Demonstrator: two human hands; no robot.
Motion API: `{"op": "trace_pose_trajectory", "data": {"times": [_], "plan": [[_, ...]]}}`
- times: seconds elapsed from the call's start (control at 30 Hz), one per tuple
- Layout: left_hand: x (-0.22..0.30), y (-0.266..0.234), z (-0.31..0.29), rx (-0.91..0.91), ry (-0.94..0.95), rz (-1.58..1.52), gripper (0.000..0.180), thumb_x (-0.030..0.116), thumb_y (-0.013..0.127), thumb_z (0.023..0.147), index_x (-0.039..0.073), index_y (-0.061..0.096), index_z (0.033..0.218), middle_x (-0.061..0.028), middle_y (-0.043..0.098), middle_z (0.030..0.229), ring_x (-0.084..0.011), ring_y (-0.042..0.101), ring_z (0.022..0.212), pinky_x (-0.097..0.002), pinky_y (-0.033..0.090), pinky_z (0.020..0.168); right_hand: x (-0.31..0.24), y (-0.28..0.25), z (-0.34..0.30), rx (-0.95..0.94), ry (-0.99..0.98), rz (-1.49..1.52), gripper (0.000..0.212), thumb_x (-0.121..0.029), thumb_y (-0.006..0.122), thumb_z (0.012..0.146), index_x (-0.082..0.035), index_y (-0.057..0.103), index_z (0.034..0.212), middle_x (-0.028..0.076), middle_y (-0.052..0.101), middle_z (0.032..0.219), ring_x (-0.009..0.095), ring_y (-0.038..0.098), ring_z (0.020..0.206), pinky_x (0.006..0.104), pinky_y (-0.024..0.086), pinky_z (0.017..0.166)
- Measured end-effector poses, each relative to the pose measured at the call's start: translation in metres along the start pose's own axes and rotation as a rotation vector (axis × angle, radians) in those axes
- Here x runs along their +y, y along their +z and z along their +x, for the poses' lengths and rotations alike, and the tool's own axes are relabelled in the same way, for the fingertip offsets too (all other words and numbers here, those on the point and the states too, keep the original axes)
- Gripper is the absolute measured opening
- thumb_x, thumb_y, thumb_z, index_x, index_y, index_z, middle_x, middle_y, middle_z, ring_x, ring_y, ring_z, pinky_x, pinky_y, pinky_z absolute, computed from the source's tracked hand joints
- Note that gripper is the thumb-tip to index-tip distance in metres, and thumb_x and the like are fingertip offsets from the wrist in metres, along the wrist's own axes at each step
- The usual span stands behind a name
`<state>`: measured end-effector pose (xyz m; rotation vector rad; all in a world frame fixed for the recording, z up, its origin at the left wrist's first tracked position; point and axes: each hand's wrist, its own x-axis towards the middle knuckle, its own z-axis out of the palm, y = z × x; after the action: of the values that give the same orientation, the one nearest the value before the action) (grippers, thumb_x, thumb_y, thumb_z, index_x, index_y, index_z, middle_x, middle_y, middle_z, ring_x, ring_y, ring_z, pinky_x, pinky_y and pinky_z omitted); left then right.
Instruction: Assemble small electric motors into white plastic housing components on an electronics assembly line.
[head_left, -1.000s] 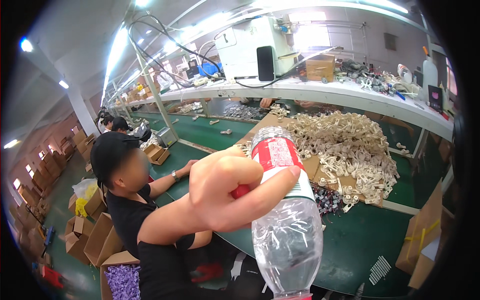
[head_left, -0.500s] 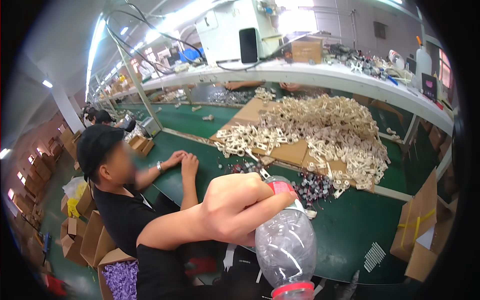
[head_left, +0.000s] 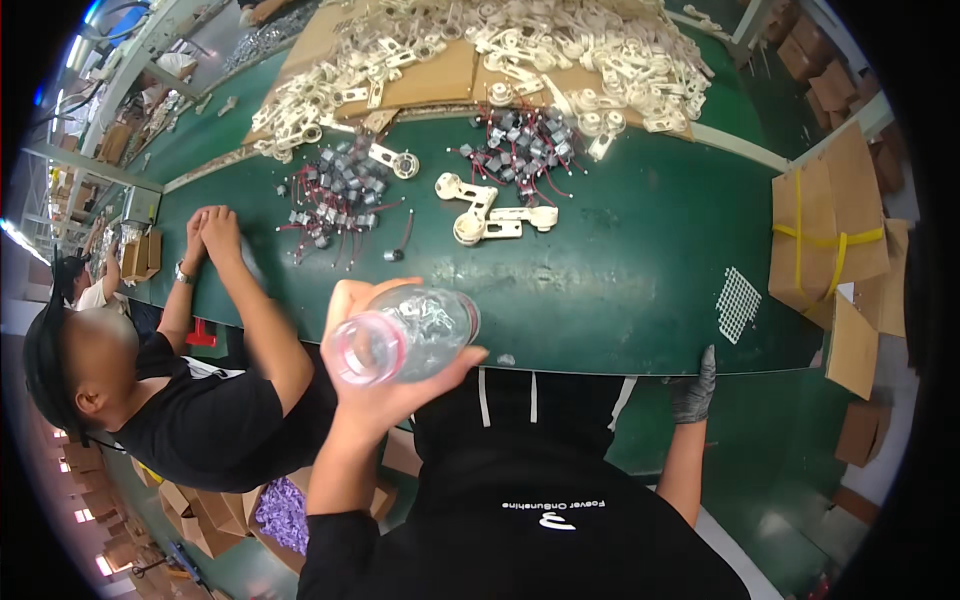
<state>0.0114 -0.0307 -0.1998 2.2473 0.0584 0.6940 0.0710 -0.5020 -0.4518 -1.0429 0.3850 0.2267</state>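
The clear plastic bottle [head_left: 430,322] is in the left hand [head_left: 368,395], above the near edge of the green table [head_left: 620,290], a little toward 8 o'clock from the middle of the view. Its mouth, with a reddish ring [head_left: 401,343] at the neck, points to the camera. The left fingers are bent around the body, with the thumb on the 4 o'clock side, so they hold it all around. The right hand [head_left: 692,392], in a grey glove, is at the table edge, between 3 and 4 o'clock from the bottle; I cannot tell if its fingers hold something.

I see no liquid, so I judge the bottle to be very light. The wall is probably thin and soft, and it can dent under a hard squeeze; the smooth surface may slip a little. It should not break easily. The best hold is, I think, around the middle of the body with gentle pressure, or at the neck, which is likely stiffer.

At 1 o'clock from the bottle lie white plastic parts [head_left: 478,212], and at 11 o'clock a pile of small grey pieces [head_left: 340,180] with red wires.
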Motion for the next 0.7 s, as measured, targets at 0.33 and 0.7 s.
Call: {"op": "trace_pose_trajectory", "data": {"times": [0.33, 0.7], "plan": [[-0.041, 0.057, -0.045, -0.065, -0.263, -0.018, 0.075, 0.023, 0.109, 0.059, 0.002, 0.055, 0.107, -0.0124, 0.070, 0.110, -0.0215, 0.072, 0.104, -0.0355, 0.058, 0.088, -0.007, 0.000, -0.013, 0.020, 0.034, -0.002, 0.064, -0.059, 0.065, 0.102, -0.014, 0.059, 0.147, 0.006, 0.072, 0.134, 0.024, 0.074, 0.105, 0.0384, 0.060, 0.071], [-0.036, 0.026, -0.042, -0.048, -0.189, -0.145, 0.143, 0.060, 0.107, 0.037, 0.001, 0.044, 0.151, -0.0052, 0.044, 0.108, -0.0185, 0.045, 0.091, -0.0337, 0.042, 0.080, 0.001, 0.005, -0.006, 0.077, 0.021, 0.102, 0.066, -0.056, 0.067, 0.102, -0.012, 0.057, 0.150, 0.008, 0.071, 0.135, 0.025, 0.074, 0.107, 0.0400, 0.060, 0.068]]}}
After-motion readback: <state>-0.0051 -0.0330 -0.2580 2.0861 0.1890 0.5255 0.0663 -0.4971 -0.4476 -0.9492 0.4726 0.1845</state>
